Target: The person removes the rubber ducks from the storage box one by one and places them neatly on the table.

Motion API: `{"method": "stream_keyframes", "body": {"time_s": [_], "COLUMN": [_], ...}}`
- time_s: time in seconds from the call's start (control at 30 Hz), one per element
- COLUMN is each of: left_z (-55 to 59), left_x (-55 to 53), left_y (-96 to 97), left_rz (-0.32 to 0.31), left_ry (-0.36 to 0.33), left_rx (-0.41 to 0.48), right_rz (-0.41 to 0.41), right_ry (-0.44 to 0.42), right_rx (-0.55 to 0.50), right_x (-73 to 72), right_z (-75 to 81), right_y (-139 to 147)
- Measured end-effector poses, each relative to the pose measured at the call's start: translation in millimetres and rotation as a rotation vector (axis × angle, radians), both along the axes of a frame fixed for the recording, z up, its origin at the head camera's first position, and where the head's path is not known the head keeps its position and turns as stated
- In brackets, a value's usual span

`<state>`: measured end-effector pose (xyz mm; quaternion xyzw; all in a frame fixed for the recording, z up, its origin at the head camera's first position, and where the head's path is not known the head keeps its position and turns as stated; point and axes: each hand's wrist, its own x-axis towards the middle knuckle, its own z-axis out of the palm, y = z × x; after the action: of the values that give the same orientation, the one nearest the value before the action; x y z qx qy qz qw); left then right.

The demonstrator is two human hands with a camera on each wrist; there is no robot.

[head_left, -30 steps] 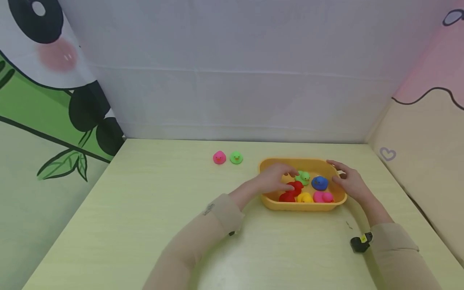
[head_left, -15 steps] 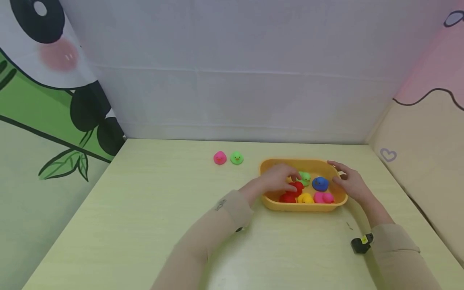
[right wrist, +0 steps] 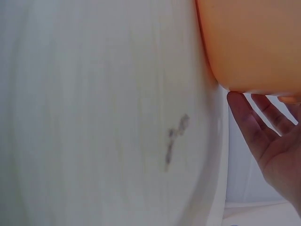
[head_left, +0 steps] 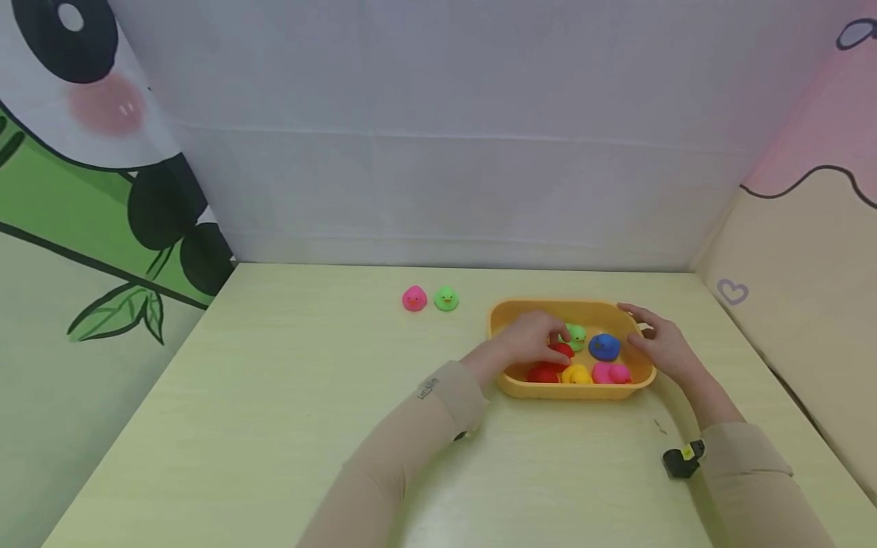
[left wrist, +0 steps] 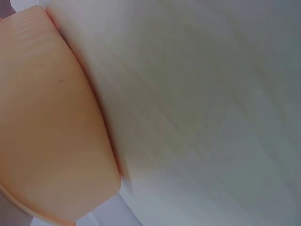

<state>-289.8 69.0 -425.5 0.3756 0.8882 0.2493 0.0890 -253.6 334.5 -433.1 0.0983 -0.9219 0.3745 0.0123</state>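
Note:
My left hand (head_left: 530,337) reaches over the left side of a yellow-orange plastic tub (head_left: 507,388), fingers bent and thumb apart from them. Its thumb is over a red rubber duck (head_left: 563,349), partly hidden by the hand, and its fingertips are beside a green duck (head_left: 575,337). No firm grip shows. My right hand (head_left: 663,344) holds the tub's right end, thumb at the rim; in the right wrist view its fingers (right wrist: 247,115) touch the outer wall. Also in the tub are another red duck (head_left: 543,373), a yellow duck (head_left: 577,374), a pink duck (head_left: 610,373) and a blue duck (head_left: 604,347).
On the pale wooden table (head_left: 274,396), left of the tub, a pink duck (head_left: 414,298) and a green duck (head_left: 446,298) stand side by side. A white cloth wall (head_left: 438,190) rises behind, with printed panels at both sides.
My left hand has moved slightly right inside the tub, its thumb now covering more of the red duck. The right hand and the ducks stay where they were.

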Motion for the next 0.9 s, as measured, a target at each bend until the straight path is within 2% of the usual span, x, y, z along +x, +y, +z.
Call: {"method": "stream_keyframes", "body": {"time_s": [0.37, 0.63, 0.9], "left_z": [-2.2, 1.3, 7.5], "left_x": [-1.5, 0.7, 3.1], "left_y": [1.9, 0.7, -1.8], "left_rz": [0.009, 0.018, 0.048], "left_ry": [0.023, 0.003, 0.049], "left_rx": [-0.032, -0.018, -0.017], "right_rz": [0.014, -0.001, -0.005], "right_ry": [0.014, 0.016, 0.007], "right_rx": [-0.016, 0.005, 0.007], "right_x": [-1.0, -3.1, -3.7], "right_z": [-0.7, -4.2, -4.7], "right_y": [-0.7, 0.8, 0.7]}}
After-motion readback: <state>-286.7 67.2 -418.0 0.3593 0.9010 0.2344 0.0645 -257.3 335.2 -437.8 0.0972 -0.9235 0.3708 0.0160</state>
